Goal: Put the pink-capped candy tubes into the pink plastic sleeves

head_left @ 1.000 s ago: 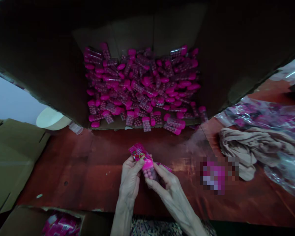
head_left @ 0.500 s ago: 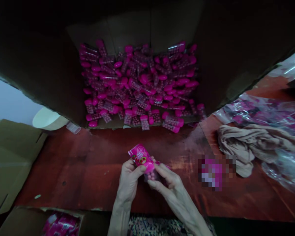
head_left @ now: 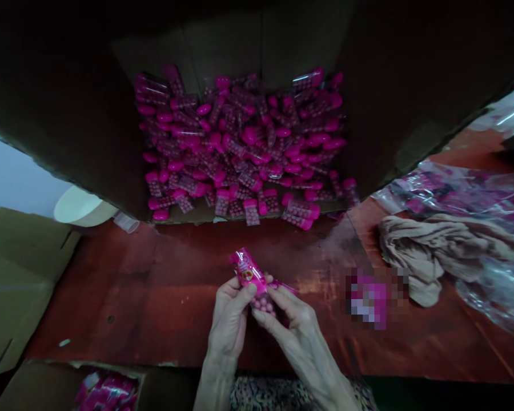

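Note:
Between both hands, in the middle of the head view, is a glossy pink printed plastic sleeve (head_left: 249, 269) on a small clear bottle of pink balls (head_left: 264, 305). The thumb of my left hand (head_left: 229, 314) presses on the sleeve near its lower end, with the fingers behind it. My right hand (head_left: 297, 317) is closed around the bottle, thumb at its lower side and fingers on the other. A further bit of pink plastic (head_left: 282, 285) sticks out behind the right fingers. How far the sleeve covers the bottle cannot be made out.
A big cardboard box (head_left: 381, 103) lies open ahead, holding many pink-capped bottles (head_left: 251, 137). At right are a beige cloth (head_left: 411, 257), clear plastic bags (head_left: 466, 191) and a pixelated pink item (head_left: 368, 299). A pale bowl (head_left: 83, 208) stands left; pink packets (head_left: 107, 391) fill a box below.
The sleeve has tipped more upright and sits lower in my hands, narrower to the view. More of the pink balls show below it. My left hand has shifted slightly right.

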Tool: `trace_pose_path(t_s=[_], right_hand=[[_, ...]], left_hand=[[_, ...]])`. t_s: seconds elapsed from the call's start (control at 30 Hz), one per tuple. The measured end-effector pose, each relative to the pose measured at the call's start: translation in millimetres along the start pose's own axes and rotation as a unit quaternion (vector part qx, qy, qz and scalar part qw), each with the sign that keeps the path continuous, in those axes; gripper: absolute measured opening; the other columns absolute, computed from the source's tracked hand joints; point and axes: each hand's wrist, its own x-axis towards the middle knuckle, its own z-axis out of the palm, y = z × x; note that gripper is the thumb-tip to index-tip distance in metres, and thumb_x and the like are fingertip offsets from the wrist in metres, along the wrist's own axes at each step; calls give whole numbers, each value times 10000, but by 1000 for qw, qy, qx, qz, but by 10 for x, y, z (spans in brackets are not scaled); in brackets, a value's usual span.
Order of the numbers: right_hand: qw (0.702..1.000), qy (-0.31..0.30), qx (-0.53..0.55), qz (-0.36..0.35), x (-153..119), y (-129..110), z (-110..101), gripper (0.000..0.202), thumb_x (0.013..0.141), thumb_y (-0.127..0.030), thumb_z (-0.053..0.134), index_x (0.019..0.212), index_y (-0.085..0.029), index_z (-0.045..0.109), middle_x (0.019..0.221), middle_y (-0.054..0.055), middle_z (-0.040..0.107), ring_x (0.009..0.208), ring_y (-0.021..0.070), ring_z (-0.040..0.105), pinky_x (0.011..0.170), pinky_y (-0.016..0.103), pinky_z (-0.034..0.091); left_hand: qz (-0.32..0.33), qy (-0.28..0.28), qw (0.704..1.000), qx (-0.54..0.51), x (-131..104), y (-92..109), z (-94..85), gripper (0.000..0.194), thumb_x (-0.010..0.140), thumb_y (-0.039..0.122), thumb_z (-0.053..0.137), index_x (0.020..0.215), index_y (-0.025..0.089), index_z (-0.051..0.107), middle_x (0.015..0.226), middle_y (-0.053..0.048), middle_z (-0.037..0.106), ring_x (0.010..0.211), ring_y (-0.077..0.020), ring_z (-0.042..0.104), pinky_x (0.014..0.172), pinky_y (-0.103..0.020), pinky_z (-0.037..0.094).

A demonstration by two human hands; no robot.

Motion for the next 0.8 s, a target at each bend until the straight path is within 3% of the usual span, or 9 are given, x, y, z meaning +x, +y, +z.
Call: trace_pose_path(t_s=[0.2,0.43,0.57,0.8], right_hand=[[999,-16,23,27,17,-30,-34,193,800,-221,566,975,-212,646,925,25,639,867,181,575,782,274,449],[992,-71,99,21,62,-27,-41,255,823,-255,550,1060,-211,632,873,13,629,803,161,562,715,248,455],[996,-39,72,35,50,-28,-26,239,794,-196,564,1015,-202,652,855,15,653,775,166,589,700,249,470],[992,120,-20,-44,-42,23,105,231,738,-219,631,964,-193,667,894,54,685,777,186,635,708,259,507]], left_hand=[[1,14,1000,-20,-15,-2,24,173,642,234,713,771,120,693,761,-94,715,719,-194,643,752,-317,464],[-16,0,999,-36,-50,-21,21,188,748,244,624,873,117,686,800,-104,717,723,-177,638,750,-313,463],[-12,4,1000,-9,-65,-23,45,164,740,210,630,860,114,686,830,-112,717,700,-171,637,699,-292,469],[22,56,997,-46,-75,48,73,175,676,180,685,841,122,695,799,-96,720,834,-208,643,821,-341,454]])
